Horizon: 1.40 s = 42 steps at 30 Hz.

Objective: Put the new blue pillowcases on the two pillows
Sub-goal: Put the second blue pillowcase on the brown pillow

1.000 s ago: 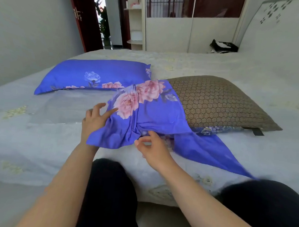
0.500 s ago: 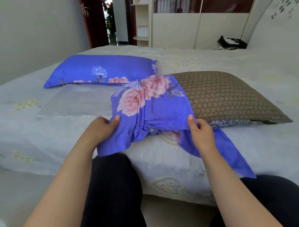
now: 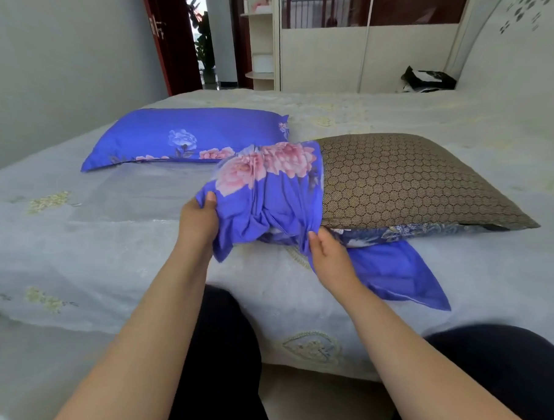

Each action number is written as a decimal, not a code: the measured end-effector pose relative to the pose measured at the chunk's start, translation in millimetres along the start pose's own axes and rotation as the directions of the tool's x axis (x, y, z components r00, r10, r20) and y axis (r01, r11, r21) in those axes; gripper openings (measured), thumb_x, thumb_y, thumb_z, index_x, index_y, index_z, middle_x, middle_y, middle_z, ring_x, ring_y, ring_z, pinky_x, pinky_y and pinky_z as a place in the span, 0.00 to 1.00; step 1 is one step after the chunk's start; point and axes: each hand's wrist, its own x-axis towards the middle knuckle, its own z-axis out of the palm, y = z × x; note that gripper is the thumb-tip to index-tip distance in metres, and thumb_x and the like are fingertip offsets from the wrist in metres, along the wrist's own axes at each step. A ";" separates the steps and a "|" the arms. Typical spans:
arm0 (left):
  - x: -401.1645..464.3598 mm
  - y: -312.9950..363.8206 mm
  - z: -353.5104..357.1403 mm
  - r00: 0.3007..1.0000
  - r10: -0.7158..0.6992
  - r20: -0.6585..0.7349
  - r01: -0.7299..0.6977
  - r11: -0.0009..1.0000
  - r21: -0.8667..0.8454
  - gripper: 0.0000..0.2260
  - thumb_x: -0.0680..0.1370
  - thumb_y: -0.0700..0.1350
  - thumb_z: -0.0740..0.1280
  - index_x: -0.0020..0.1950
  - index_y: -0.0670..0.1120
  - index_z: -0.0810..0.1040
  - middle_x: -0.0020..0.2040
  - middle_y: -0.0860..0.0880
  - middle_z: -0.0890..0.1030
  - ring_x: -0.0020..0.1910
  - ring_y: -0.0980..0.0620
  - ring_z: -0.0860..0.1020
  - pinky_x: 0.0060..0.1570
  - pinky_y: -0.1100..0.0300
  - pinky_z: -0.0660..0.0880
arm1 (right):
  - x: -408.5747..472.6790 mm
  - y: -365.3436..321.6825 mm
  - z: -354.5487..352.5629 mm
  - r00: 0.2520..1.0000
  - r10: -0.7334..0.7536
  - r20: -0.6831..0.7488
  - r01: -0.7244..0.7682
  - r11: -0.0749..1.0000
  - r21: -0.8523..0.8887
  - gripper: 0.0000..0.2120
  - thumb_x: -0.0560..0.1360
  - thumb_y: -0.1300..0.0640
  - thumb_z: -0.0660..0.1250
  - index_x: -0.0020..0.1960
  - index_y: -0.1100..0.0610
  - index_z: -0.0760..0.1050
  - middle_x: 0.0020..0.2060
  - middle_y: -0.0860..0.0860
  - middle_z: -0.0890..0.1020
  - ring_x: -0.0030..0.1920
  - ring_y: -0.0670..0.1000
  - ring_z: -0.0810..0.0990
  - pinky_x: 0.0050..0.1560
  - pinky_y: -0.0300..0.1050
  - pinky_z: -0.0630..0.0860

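- I see my left hand (image 3: pixel 198 220) at the near-left edge of the blue floral cotton pillowcase (image 3: pixel 270 190), thumb on top and fingers tucked under the cloth, so its grip is clamped on that edge.
- My right hand (image 3: pixel 329 255) pinches the bunched fabric at the near-right side of the same pillowcase, so its grip is clamped on the cloth too.
- The pillowcase is gathered in folds over the left end of the brown pillow with a honeycomb-patterned cover (image 3: pixel 410 180); most of that pillow is bare to the right.
- A loose blue flap of the case trails out flat on the bed beside my right forearm.
- Behind and to the left lies the second pillow already dressed in matching blue floral fabric (image 3: pixel 190 139), apart from the brown one.
- Both pillows rest on the pale quilted bed cover (image 3: pixel 77 252).
- My dark-trousered knees show at the near edge of the bed.
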 end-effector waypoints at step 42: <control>60.6 -16.0 -25.8 0.970 0.243 0.005 -0.226 0.896 0.381 0.18 0.77 0.39 0.57 0.67 0.42 0.70 0.66 0.39 0.72 0.64 0.40 0.71 0.65 0.48 0.67 | 64.5 34.5 -124.2 0.868 0.165 -0.469 -0.396 0.799 -0.452 0.15 0.81 0.48 0.54 0.56 0.60 0.68 0.45 0.66 0.80 0.46 0.66 0.79 0.40 0.50 0.68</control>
